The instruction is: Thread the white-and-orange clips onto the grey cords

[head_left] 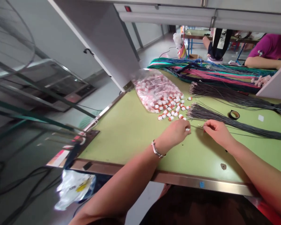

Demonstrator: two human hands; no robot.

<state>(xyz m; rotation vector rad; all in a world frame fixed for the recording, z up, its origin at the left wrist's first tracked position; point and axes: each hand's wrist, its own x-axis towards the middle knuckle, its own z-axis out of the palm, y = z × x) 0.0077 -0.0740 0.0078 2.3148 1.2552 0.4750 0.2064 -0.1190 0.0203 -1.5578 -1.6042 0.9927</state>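
My left hand (179,131), with a band on the wrist, is closed on a small white connector (187,129) that peeks out at its fingertips. To its right my right hand (216,129) pinches a thin dark wire near its metal-tipped end (199,125). The two hands are a short way apart above the green table. Loose white-and-orange connectors (170,109) lie scattered just beyond my left hand, by the mouth of a clear plastic bag (154,86) full of them. Behind my right hand lies a bundle of dark grey wires (224,120).
A second dark wire bundle (229,93) and long coloured wires (201,70) lie farther back. A roll of black tape (233,114) rests at the right. A white panel (103,40) rises at the left rear. Across the table sits a person in a purple top (267,50).
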